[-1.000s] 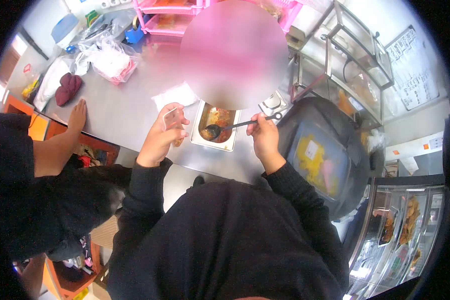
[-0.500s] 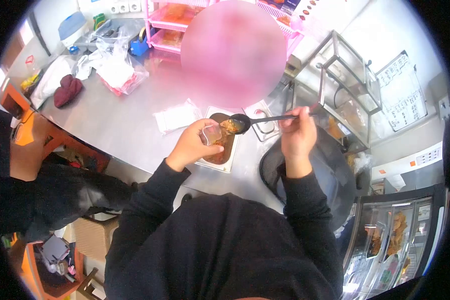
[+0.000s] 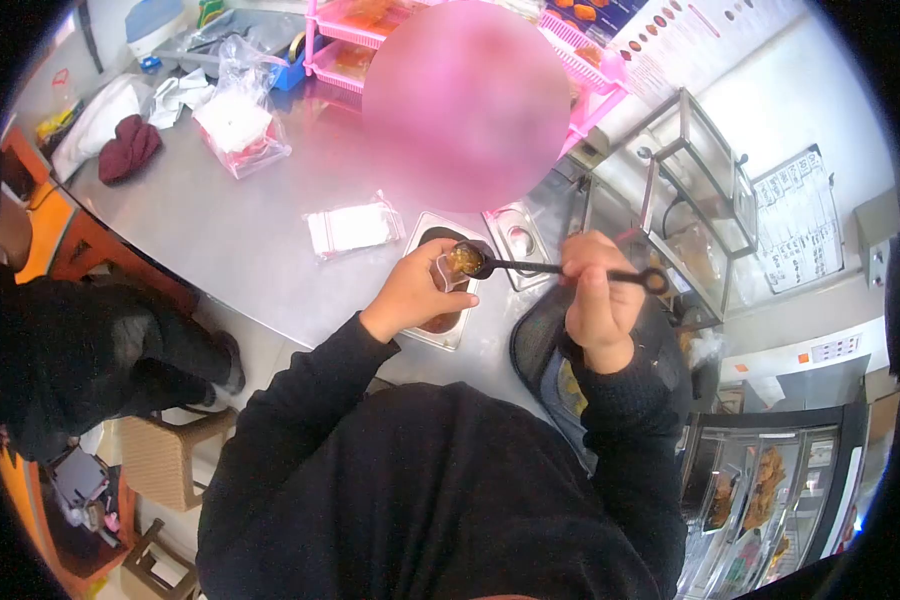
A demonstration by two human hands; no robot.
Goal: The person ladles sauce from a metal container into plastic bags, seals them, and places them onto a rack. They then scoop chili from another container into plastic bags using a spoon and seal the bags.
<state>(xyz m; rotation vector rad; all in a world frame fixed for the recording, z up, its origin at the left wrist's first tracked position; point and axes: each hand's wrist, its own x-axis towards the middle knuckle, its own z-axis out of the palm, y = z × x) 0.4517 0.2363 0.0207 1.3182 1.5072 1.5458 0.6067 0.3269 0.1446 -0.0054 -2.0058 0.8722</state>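
My left hand (image 3: 418, 290) is closed around a small clear plastic cup (image 3: 452, 272), held over a rectangular metal pan (image 3: 451, 342) with reddish-brown food in it. In my right hand (image 3: 603, 290) is the handle of a black ladle (image 3: 530, 266), its ringed end sticking out to the right. The ladle's bowl is tilted at the mouth of the cup, with chunky orange-yellow sauce in it. Behind the pan lies a metal lid (image 3: 518, 238). Left of the pan rests a packet of white items in clear plastic (image 3: 353, 229).
The steel counter (image 3: 220, 220) carries a bagged red-and-white bundle (image 3: 240, 130) and a maroon cloth (image 3: 130, 150). Pink tiered baskets (image 3: 340, 62) stand at the back. A metal-framed glass case (image 3: 685, 180) is at right, a dark bin (image 3: 540, 345) beside my right arm. Someone's dark-clothed legs (image 3: 120, 350) show at left.
The ladle's bowl has come closer to the cup and tilted into its opening. My right hand has shifted down and turned, showing the handle's ringed end. The view has shifted slightly.
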